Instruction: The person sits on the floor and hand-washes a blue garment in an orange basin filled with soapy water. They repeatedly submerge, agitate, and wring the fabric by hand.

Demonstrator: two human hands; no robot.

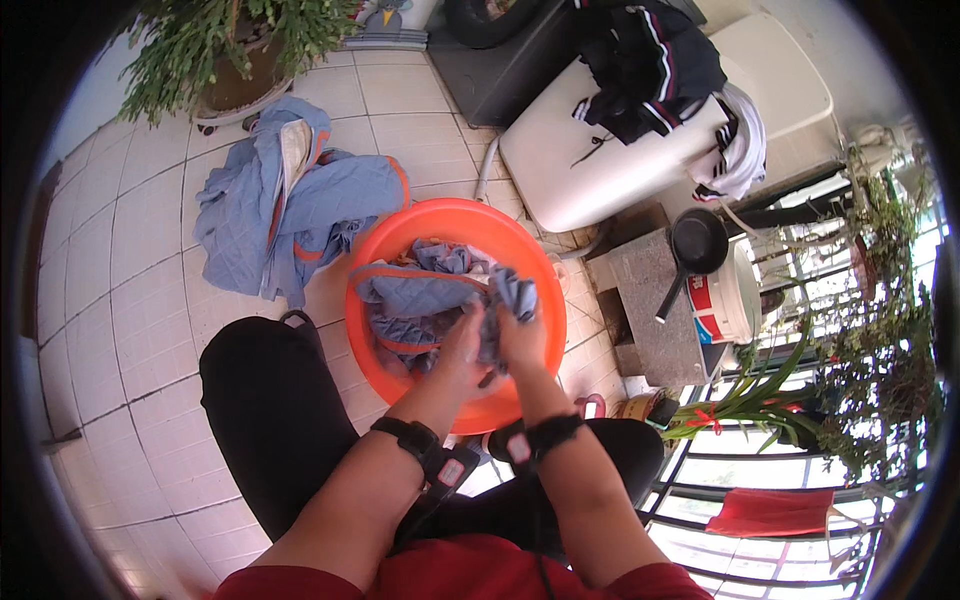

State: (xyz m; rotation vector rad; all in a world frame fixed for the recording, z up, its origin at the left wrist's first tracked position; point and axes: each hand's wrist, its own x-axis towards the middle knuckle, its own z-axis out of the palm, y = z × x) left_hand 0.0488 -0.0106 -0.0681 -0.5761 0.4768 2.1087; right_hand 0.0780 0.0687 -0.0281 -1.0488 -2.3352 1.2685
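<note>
An orange plastic basin (365, 330) stands on the floor between my knees. In it lies a blue quilted garment (420, 292) with orange trim, partly bunched up. My right hand (523, 341) grips a wad of the blue fabric, which sticks out above the fist near the basin's right side. Close beside it, my left hand (461, 341) holds the same fabric, with a dark, wet-looking fold between the two palms. Motion blurs the left fingers, and some are hidden by the cloth.
Another blue quilted garment (322, 195) lies on the white floor tiles (150, 315) beyond the basin. Dark clothes (652, 67) lie on a white appliance (577, 165). A black frying pan (699, 240), a white bucket (739, 300) and plants stand rightward. A potted plant (240, 82) stands upper left.
</note>
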